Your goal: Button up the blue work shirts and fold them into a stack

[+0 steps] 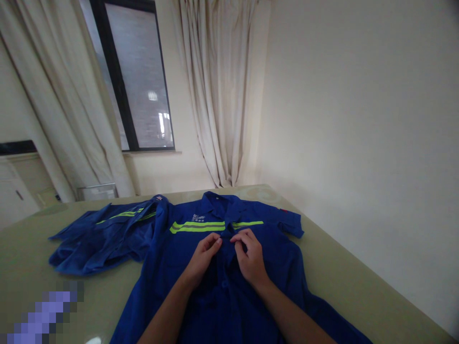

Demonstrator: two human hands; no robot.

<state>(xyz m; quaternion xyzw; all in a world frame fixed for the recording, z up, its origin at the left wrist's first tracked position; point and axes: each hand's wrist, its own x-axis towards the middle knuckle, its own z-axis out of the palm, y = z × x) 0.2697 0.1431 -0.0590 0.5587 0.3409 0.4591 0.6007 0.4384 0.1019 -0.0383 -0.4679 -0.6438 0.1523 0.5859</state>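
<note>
A dark blue work jacket (179, 258) lies spread on the table with its collar at the far end. Yellow-green reflective stripes cross its chest, and a white logo shows above the left one. At the front opening, just below the stripes, my left hand (203, 255) pinches the jacket's edge between thumb and fingers. Close beside it, my right hand (250, 255) is closed on the opposite edge, fingers bent. A small gap separates the two hands. Any button between the fingertips is too small to make out.
A second blue garment (103, 243) with reflective stripes lies bunched to the left on the pale green table (344, 272). A wall (358, 119) runs along the right side. Beyond the table are curtains (218, 86) and a window (139, 71). A blurred-out patch covers the lower left corner.
</note>
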